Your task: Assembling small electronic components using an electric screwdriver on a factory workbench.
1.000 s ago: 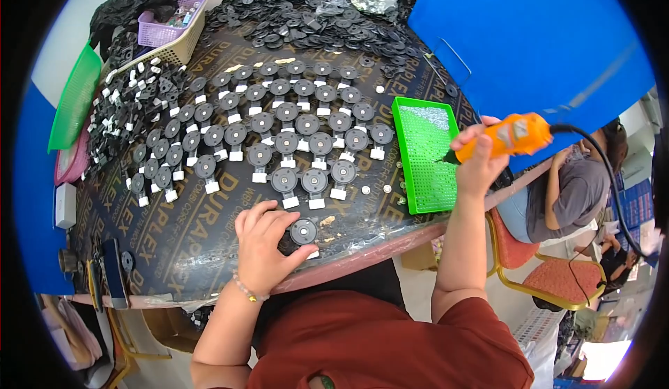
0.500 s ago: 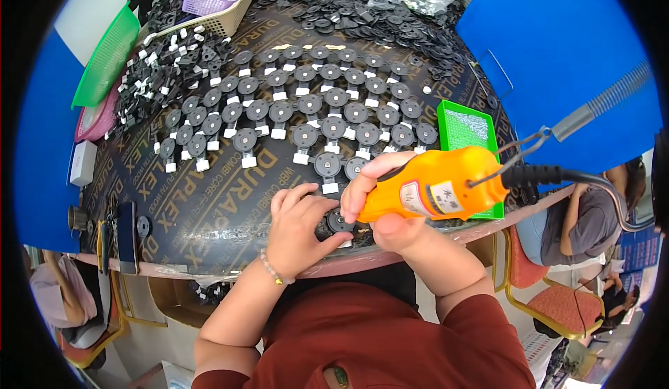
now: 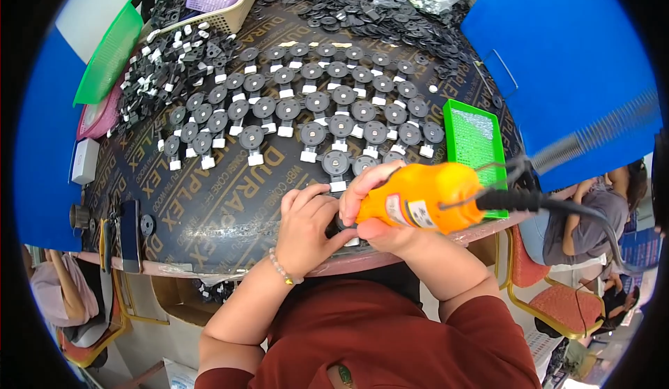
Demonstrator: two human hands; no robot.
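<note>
My right hand (image 3: 376, 211) grips an orange electric screwdriver (image 3: 425, 197) with a black cable, its tip pointed down at a small black round part near the table's front edge. My left hand (image 3: 306, 225) is cupped over that part and holds it on the dark table (image 3: 209, 208); the part itself is mostly hidden under my fingers. Just beyond my hands lie rows of black round parts with white blocks (image 3: 313, 110).
A green tray of screws (image 3: 475, 141) sits to the right of my hands. A heap of loose black discs (image 3: 362, 5) lies at the back, a basket (image 3: 209, 2) and green tray (image 3: 108, 51) at back left. Another person (image 3: 592, 201) sits at right.
My right hand brought the orange screwdriver from the green tray at the right down to the part held under my left hand. My left hand stayed on the part.
</note>
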